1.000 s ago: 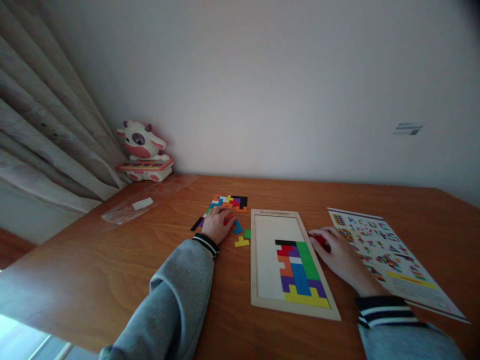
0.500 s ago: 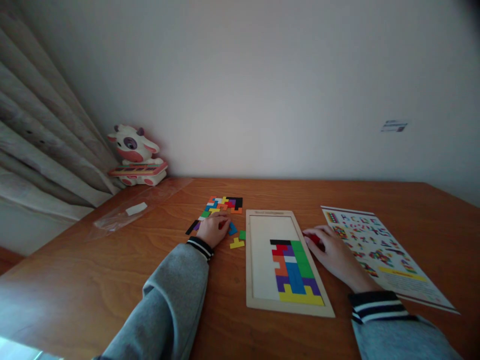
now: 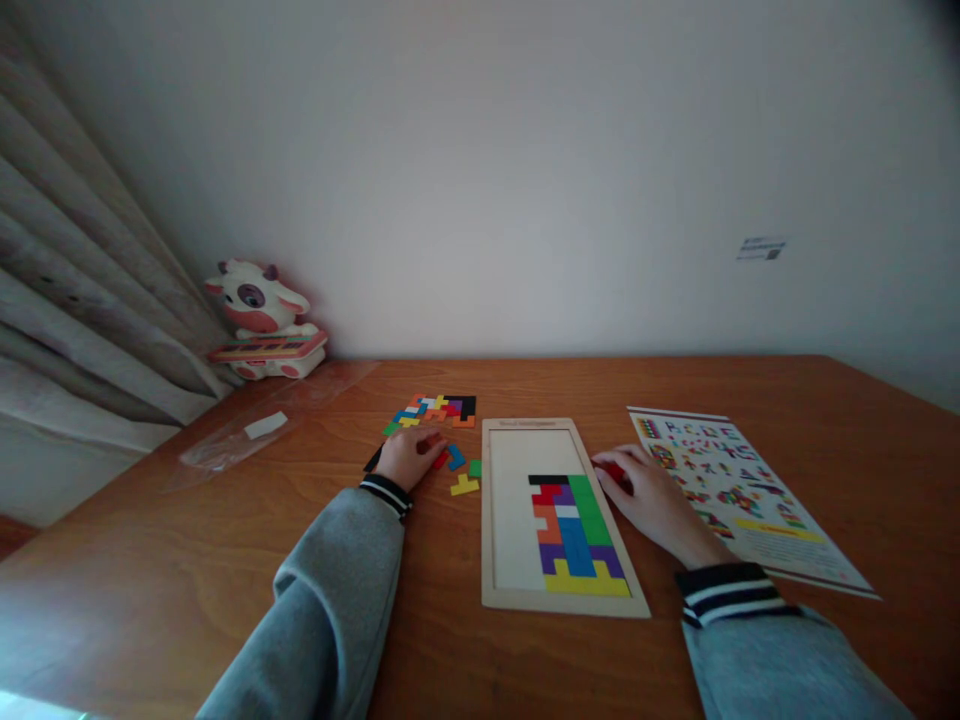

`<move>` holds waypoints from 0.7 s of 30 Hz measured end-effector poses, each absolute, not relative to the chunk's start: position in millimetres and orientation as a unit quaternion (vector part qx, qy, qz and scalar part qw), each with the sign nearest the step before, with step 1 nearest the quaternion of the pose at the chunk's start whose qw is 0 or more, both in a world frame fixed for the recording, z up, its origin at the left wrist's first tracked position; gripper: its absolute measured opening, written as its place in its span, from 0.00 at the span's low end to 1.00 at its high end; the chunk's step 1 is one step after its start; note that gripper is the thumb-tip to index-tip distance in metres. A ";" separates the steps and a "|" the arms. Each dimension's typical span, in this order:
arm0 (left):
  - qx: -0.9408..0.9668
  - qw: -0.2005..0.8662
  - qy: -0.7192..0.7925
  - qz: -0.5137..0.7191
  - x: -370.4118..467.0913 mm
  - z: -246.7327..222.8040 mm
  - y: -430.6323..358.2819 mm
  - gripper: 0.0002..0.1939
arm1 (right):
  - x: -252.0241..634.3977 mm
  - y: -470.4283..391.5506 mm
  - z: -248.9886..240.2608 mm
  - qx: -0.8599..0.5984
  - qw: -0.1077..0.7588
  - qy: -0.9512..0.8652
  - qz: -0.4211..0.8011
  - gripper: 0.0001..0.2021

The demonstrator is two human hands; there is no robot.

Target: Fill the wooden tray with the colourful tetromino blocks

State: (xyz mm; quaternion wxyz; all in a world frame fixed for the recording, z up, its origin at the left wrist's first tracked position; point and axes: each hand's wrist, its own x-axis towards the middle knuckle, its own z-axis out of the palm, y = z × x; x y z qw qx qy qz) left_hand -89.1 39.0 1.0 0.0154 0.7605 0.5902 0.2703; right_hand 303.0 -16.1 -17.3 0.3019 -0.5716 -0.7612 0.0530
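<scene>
multicoloured pieces (image 3: pixel 576 545), cream tray (image 3: pixel 517 540), striped cuffs (image 3: pixel 736 596)

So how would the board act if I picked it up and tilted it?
The board should probably stay stiff, since it looks like flat wood with straight edges. The pieces in it may slide left if tilted that way, as bare space lies beside them. Being flat, it seems unlikely to roll.

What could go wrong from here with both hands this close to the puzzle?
The right hand, holding a red piece by the tray, might bump its rim and jar the blue block inside.
The left hand, among loose pieces, could knock the yellow piece aside.
The right wrist, close to the printed sheet, might drag it.
</scene>
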 end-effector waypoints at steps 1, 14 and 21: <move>0.754 0.028 0.596 0.275 -89.7 1.1 39.3 0.16 | 303.2 -16.0 -17.6 -0.571 0.303 -0.761 0.053 0.13; 0.819 0.119 0.391 0.402 -29.1 12.0 15.4 0.16 | 301.9 -16.6 -14.5 -0.574 0.287 -0.765 0.059 0.13; 0.873 0.170 0.332 0.315 10.8 8.4 11.0 0.11 | 302.3 -17.4 -14.9 -0.573 0.284 -0.766 0.059 0.14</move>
